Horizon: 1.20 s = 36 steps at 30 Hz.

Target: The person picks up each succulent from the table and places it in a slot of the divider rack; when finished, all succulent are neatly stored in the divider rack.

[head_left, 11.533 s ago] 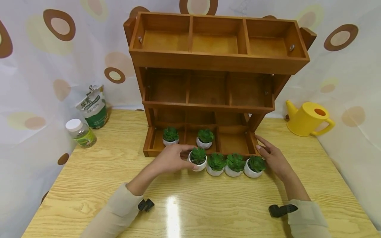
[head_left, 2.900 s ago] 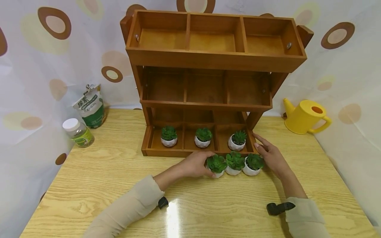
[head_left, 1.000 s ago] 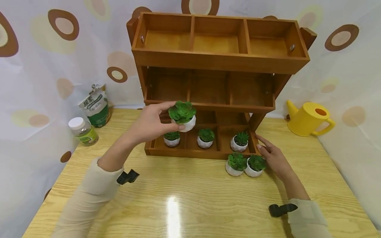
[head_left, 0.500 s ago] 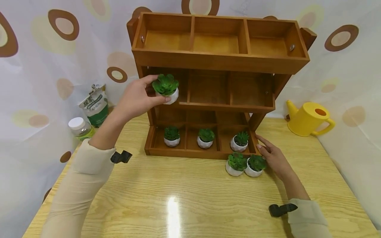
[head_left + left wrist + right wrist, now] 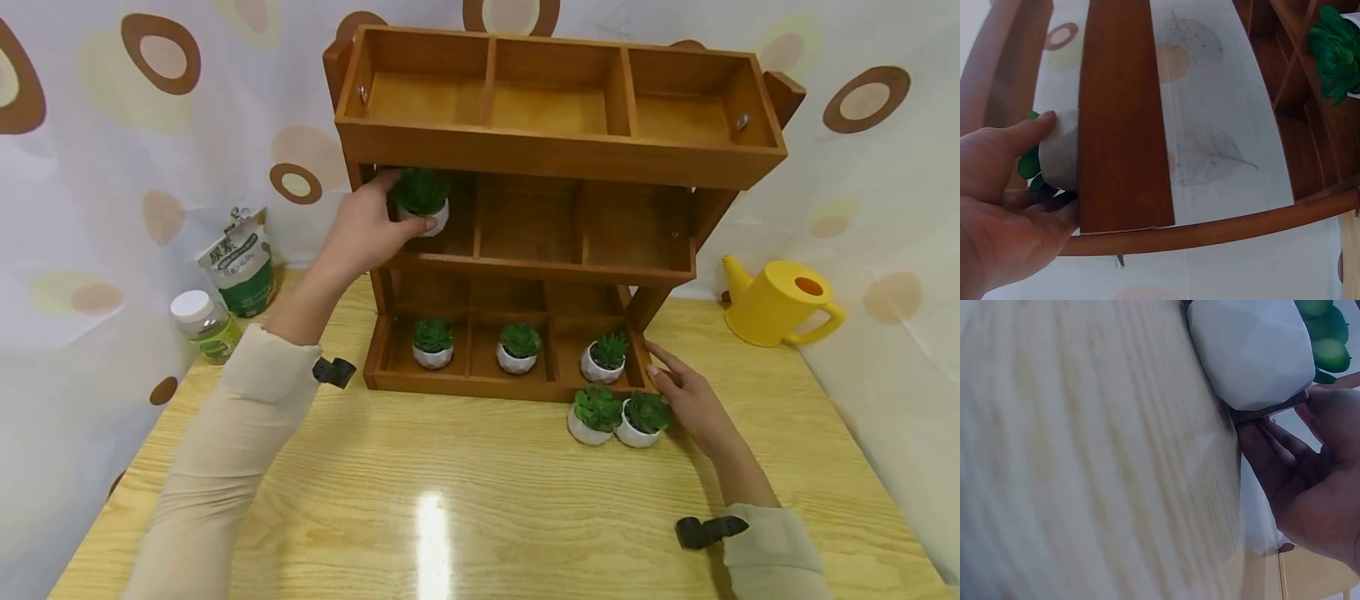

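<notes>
My left hand [image 5: 375,223] grips a potted succulent [image 5: 433,218] by its white pot, thumb in front, inside the left compartment of the middle tier of the wooden plant shelf [image 5: 525,267]. In the left wrist view the white pot [image 5: 1060,153] sits partly behind the tier's front board [image 5: 1124,125]. My right hand [image 5: 693,400] holds the right end of the bottom tier; in the right wrist view thumb and fingers [image 5: 1266,450] are on either side of its edge. Close by on the table stand two more potted succulents [image 5: 590,427] [image 5: 637,433], side by side.
The bottom tier holds one succulent per compartment: left [image 5: 432,357], middle [image 5: 517,362] and right [image 5: 602,368]. A yellow watering can [image 5: 772,308] stands at the right. At the left are a white-lidded jar [image 5: 206,329] and a clipped green-and-white bag [image 5: 243,271].
A succulent came to stand in the bottom right compartment. My left hand then lifted another from the table row, up and left into the middle tier. My right hand stayed put.
</notes>
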Tool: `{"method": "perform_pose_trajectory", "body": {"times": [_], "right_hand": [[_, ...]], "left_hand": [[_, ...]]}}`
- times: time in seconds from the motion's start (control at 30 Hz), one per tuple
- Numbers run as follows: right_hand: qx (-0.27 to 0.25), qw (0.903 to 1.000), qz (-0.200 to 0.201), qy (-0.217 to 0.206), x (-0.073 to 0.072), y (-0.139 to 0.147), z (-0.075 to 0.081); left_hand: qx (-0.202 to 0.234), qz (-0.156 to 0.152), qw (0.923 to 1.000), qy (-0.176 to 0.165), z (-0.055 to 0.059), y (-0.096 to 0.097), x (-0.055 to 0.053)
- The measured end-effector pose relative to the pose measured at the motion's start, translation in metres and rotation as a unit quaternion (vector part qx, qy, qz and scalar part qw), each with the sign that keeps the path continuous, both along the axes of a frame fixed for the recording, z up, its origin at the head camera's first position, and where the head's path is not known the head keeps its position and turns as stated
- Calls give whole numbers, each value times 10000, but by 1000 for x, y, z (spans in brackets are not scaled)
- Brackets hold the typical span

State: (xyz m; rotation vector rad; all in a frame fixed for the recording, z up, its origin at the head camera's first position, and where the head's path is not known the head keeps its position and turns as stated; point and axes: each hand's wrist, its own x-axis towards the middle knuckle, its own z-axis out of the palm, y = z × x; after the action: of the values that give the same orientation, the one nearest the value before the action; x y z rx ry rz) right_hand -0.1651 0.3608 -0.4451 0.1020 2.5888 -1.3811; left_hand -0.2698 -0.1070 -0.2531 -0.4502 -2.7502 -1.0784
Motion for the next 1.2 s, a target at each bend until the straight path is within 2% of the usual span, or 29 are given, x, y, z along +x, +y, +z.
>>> {"method": "perform_pose_trajectory", "body": {"times": [0.13,0.3,0.53,0.97,1.2], "right_hand": [[-38,10000,-26,-8,0,0,0],[-37,10000,8,44,0,0,0],[-21,10000,46,59,-2,0,-1],[-2,10000,5,27,0,0,0],[12,10000,-23,14,0,1,-1]], "left_hand": [[-140,48,9999,-39,-1,5,-1],[-380,151,9989,-248,-1,9,-1],[-486,173,9975,-483,-3,12,0],[-301,136,9988,-351,-8,12,5],[-113,-61,9997,-214,-8,8,12]]}}
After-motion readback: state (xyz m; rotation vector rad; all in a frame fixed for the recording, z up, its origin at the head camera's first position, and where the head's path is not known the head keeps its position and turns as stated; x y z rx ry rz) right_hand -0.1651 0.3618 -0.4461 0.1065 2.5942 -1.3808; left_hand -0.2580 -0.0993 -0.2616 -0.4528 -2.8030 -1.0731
